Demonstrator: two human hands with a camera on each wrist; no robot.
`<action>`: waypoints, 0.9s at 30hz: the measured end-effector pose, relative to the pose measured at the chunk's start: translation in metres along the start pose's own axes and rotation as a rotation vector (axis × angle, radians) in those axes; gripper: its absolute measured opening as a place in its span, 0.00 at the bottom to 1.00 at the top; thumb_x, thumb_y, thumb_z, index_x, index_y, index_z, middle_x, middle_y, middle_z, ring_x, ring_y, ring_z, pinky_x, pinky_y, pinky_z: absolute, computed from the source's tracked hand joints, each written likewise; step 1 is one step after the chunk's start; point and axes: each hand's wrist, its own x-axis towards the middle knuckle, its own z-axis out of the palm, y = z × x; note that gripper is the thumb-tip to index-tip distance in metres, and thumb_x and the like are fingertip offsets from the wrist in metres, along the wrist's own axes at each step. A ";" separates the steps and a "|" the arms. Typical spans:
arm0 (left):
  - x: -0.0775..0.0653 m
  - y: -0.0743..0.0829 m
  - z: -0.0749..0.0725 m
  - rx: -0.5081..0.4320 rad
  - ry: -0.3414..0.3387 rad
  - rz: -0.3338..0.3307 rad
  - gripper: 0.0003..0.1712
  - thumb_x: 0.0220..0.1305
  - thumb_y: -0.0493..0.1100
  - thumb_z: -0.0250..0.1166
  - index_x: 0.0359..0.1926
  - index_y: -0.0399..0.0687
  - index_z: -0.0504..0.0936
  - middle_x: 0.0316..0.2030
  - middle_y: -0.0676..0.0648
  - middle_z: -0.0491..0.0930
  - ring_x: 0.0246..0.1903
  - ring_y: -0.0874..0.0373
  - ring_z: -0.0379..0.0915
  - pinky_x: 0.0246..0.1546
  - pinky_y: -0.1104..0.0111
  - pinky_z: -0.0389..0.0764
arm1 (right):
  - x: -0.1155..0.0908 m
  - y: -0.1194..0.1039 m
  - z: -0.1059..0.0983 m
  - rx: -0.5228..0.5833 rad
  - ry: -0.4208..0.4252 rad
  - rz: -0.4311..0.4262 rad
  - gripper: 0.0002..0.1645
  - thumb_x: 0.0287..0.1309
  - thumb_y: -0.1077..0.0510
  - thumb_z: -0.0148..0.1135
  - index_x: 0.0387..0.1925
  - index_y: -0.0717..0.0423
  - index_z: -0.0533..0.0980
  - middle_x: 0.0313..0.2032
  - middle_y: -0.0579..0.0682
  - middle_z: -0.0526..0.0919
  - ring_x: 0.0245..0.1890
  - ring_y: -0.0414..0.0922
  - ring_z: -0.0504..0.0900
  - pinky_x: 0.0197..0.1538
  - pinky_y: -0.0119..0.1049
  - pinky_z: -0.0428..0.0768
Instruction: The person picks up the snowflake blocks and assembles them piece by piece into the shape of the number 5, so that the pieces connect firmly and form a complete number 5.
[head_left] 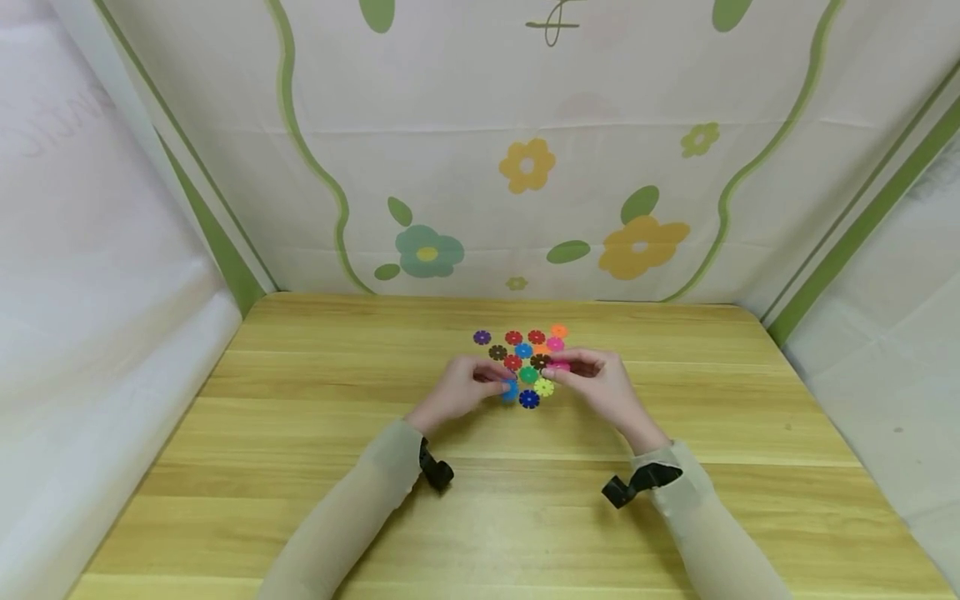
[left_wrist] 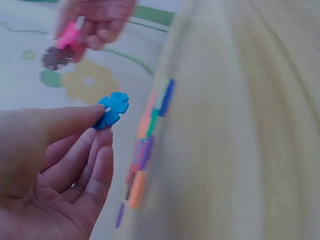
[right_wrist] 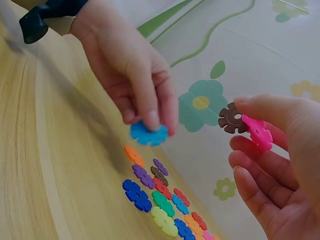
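Between thumb and fingertips, my left hand (head_left: pixel 459 392) pinches a light blue notched plastic disc (left_wrist: pixel 119 104), a snowflake-shaped building piece. My right hand (head_left: pixel 597 385) grips a brown notched disc (right_wrist: pixel 230 120) and a pink notched disc (right_wrist: pixel 260 135); these two meet at their edges and look slotted together. Both hands are held above the loose discs, a short distance apart. On the table below lie a dark blue disc (right_wrist: pixel 136 195), a yellow disc (right_wrist: pixel 164 221) and a green disc (right_wrist: pixel 163 203). In the left wrist view the right hand (left_wrist: pixel 102 22) is blurred.
Several more discs are spread flat on the wooden table (head_left: pixel 315 467), among them a purple disc (head_left: pixel 482 337), a red disc (head_left: pixel 513 337) and an orange disc (head_left: pixel 559 331). A flower-printed cloth (head_left: pixel 450 167) rises behind the table's far edge. White cloth (head_left: pixel 112 275) hangs at the sides.
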 end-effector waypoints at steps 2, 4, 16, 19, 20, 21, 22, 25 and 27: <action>-0.003 0.005 -0.004 -0.049 0.027 -0.010 0.09 0.67 0.38 0.70 0.48 0.48 0.88 0.40 0.53 0.86 0.41 0.58 0.81 0.44 0.65 0.83 | 0.000 0.000 0.000 0.006 -0.001 0.000 0.19 0.60 0.53 0.75 0.49 0.59 0.85 0.49 0.53 0.86 0.44 0.50 0.85 0.45 0.34 0.84; -0.005 0.010 -0.007 -0.085 0.048 -0.012 0.12 0.67 0.37 0.70 0.51 0.47 0.88 0.43 0.51 0.86 0.42 0.57 0.81 0.45 0.65 0.83 | 0.000 0.000 0.001 0.009 0.000 0.000 0.19 0.61 0.53 0.75 0.50 0.59 0.85 0.49 0.54 0.86 0.44 0.50 0.85 0.45 0.34 0.84; -0.011 0.023 -0.007 -0.210 0.167 -0.024 0.09 0.64 0.37 0.73 0.45 0.45 0.88 0.41 0.50 0.86 0.42 0.51 0.84 0.49 0.56 0.84 | 0.000 -0.003 0.003 0.016 -0.003 -0.005 0.18 0.60 0.53 0.75 0.48 0.59 0.86 0.47 0.54 0.86 0.42 0.49 0.85 0.44 0.35 0.85; -0.011 0.023 -0.005 -0.213 0.191 -0.035 0.09 0.63 0.40 0.74 0.44 0.46 0.88 0.40 0.50 0.87 0.41 0.52 0.84 0.49 0.54 0.83 | 0.000 -0.004 0.003 0.011 -0.008 -0.014 0.18 0.60 0.54 0.75 0.48 0.59 0.86 0.47 0.54 0.87 0.42 0.50 0.86 0.44 0.36 0.85; -0.011 0.023 -0.005 -0.221 0.192 -0.040 0.09 0.64 0.40 0.74 0.44 0.46 0.87 0.39 0.50 0.87 0.41 0.51 0.84 0.50 0.52 0.83 | 0.000 -0.004 0.003 0.011 -0.010 -0.016 0.18 0.61 0.54 0.75 0.48 0.59 0.86 0.47 0.54 0.87 0.42 0.50 0.86 0.44 0.36 0.85; -0.011 0.023 -0.005 -0.229 0.189 -0.046 0.08 0.64 0.41 0.73 0.44 0.46 0.87 0.39 0.50 0.87 0.42 0.50 0.84 0.51 0.52 0.82 | 0.000 -0.004 0.003 0.010 -0.010 -0.019 0.18 0.61 0.54 0.75 0.48 0.59 0.86 0.47 0.54 0.87 0.42 0.50 0.86 0.44 0.36 0.85; -0.011 0.023 -0.005 -0.239 0.184 -0.053 0.08 0.65 0.42 0.73 0.44 0.47 0.87 0.38 0.49 0.87 0.42 0.49 0.84 0.51 0.51 0.82 | 0.000 -0.004 0.004 0.010 -0.011 -0.020 0.18 0.61 0.54 0.75 0.49 0.59 0.86 0.47 0.54 0.87 0.42 0.49 0.86 0.44 0.35 0.85; -0.010 0.024 -0.005 -0.276 0.162 -0.059 0.10 0.67 0.44 0.71 0.45 0.45 0.87 0.37 0.47 0.88 0.42 0.46 0.85 0.52 0.50 0.82 | 0.000 -0.003 0.004 0.007 -0.012 -0.020 0.17 0.61 0.54 0.75 0.48 0.59 0.86 0.47 0.53 0.87 0.42 0.49 0.85 0.44 0.37 0.85; -0.010 0.025 -0.005 -0.311 0.146 -0.054 0.11 0.68 0.43 0.70 0.47 0.41 0.86 0.37 0.45 0.88 0.41 0.45 0.86 0.51 0.49 0.82 | 0.000 -0.004 0.004 0.006 -0.016 -0.013 0.17 0.61 0.55 0.74 0.49 0.59 0.86 0.47 0.53 0.87 0.42 0.50 0.85 0.45 0.41 0.85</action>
